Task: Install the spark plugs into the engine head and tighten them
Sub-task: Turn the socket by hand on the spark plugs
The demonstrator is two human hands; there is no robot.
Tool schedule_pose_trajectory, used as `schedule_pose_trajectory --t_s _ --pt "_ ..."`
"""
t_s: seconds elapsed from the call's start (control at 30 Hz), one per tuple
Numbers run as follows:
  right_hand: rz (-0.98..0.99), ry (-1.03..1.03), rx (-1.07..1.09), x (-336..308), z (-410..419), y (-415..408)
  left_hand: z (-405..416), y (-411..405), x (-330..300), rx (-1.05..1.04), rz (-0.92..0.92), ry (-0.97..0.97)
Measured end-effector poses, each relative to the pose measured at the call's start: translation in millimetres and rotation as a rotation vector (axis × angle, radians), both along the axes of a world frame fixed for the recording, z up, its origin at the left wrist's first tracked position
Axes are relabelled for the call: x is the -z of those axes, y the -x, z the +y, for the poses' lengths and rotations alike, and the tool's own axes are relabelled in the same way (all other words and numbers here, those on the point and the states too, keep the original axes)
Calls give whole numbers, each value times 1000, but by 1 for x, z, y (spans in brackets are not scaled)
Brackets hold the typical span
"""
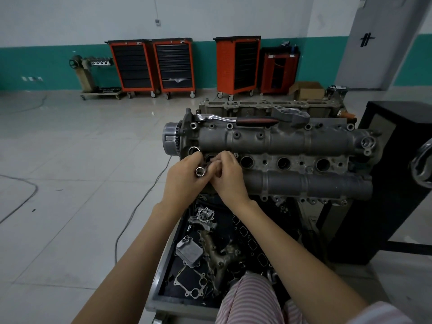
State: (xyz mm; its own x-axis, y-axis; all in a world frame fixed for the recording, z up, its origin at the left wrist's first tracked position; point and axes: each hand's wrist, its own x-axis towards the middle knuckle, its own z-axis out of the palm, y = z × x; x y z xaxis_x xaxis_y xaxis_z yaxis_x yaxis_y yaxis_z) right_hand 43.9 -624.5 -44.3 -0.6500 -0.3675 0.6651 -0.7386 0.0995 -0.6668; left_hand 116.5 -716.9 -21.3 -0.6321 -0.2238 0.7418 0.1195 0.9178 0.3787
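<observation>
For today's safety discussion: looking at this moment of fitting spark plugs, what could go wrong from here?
1. Both hands work above the open plug wells; a small part could drop into one.
2. The left hand grips a socket over the parts tray; a slip may lose it there.
3. The ratchet lies loose on the engine head and might slide off.

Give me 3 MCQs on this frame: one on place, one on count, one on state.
1. Where does the ratchet wrench lie?
A. On the floor
B. On top of the engine head, at its far edge
C. In the parts tray

2. How many orange tool cabinets with black drawers stand at the wall?
A. Three
B. One
C. Five

3. What is the left hand doing?
A. Hanging idle
B. Pressing flat on the floor
C. Gripping a metal socket

Answers: 1 B, its black and red handle rests along the head's far side. 2 A, two stand together and one apart. 3 C, the socket's open end shows between its fingers, close to the right hand.
</observation>
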Motion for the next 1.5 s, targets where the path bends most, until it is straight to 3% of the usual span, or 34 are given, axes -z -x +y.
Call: schedule_pose_trajectory --t_s 0.23,0.5,0.83,1.13,1.37,1.5 --pt "133 -186 -94 -1 5 2 -1 1 4 -26 24 10" --pt "-45 18 21 0 -2 0 0 0 3 -1 6 53" --pt "191 -143 -81 3 6 1 -1 -2 4 26 31 78" --pt "-9 19 25 2 -4 1 1 2 3 -18 39 101" --pt "163 -190 -63 1 6 3 1 -1 3 5 46 88" --pt "130 -162 -105 -2 6 3 0 -2 5 -5 28 66"
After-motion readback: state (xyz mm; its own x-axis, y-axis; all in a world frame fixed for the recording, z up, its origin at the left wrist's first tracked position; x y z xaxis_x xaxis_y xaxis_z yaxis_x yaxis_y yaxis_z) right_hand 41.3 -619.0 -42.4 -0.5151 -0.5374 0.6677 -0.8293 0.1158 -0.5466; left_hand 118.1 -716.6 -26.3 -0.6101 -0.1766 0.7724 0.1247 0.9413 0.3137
